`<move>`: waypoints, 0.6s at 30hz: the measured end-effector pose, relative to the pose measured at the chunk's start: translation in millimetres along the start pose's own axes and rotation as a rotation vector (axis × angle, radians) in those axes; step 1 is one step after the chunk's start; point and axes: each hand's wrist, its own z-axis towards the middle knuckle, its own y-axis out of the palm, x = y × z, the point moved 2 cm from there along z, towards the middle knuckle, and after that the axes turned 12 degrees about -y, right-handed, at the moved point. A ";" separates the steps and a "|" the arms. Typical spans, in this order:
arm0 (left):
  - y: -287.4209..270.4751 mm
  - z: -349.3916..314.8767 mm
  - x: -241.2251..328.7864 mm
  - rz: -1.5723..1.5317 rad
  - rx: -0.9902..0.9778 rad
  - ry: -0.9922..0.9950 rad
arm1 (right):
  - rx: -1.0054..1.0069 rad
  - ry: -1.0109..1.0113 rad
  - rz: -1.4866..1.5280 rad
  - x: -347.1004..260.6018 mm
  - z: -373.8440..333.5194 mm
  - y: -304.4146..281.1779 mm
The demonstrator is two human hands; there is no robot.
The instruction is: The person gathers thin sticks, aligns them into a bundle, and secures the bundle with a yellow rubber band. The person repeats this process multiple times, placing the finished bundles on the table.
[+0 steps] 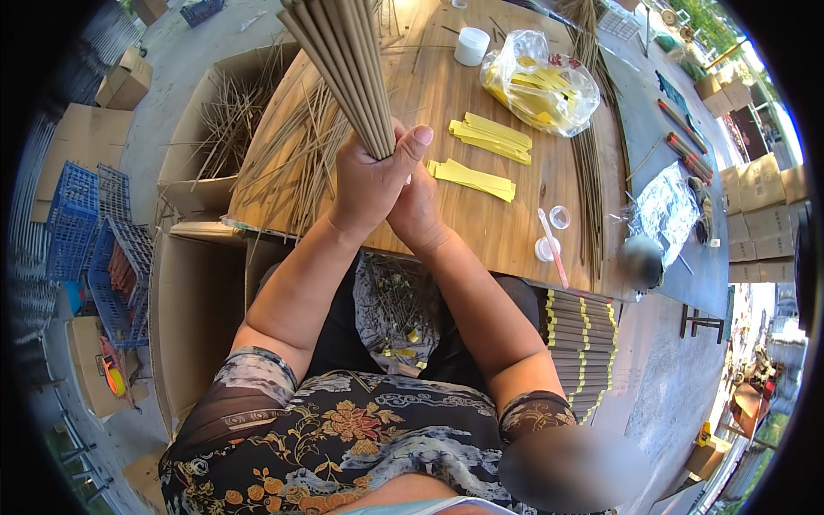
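Plainly clasped: stick bundle (348, 81) leans up and left, yellow strips (491, 140) lie right

Head view. The left hand (365, 176) is closed round the lower part of the bundle, thumb jutting to the right. The right hand (418, 210) sits against it, lower and to the right; its fingers are hidden, so whether it grips sticks or only backs the left hand cannot be told. The bundle's long axis runs from upper left down into the left fist, its far ends cut off by the frame. Both groups of strips lie on the wooden table (506, 245), long axes crosswise, sloping slightly down to the right. The nearer group (474, 179) is just beside the right hand; contact cannot be confirmed. Loose sticks (287, 163) lie on the left hand's side.
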 end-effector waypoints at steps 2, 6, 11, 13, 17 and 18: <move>-4.7 -2.1 6.9 -0.044 -0.027 -0.067 | -0.048 0.042 -0.010 -8.9 0.0 -0.2; -22.1 8.7 20.1 -0.548 -0.209 -0.317 | -0.161 0.199 0.197 -20.3 -1.4 4.9; -75.8 37.0 29.4 -0.808 -0.362 -0.321 | -0.558 0.892 0.572 -49.8 -8.0 -0.5; -91.3 41.6 31.2 -0.900 -0.409 -0.326 | -0.640 1.019 0.783 -48.6 -10.8 -4.4; -104.8 47.8 26.6 -1.021 -0.478 -0.362 | -0.675 1.207 1.057 -59.9 -12.6 -5.4; -103.7 49.9 21.4 -1.037 -0.419 -0.388 | -0.645 1.207 1.019 -59.4 -13.9 -3.7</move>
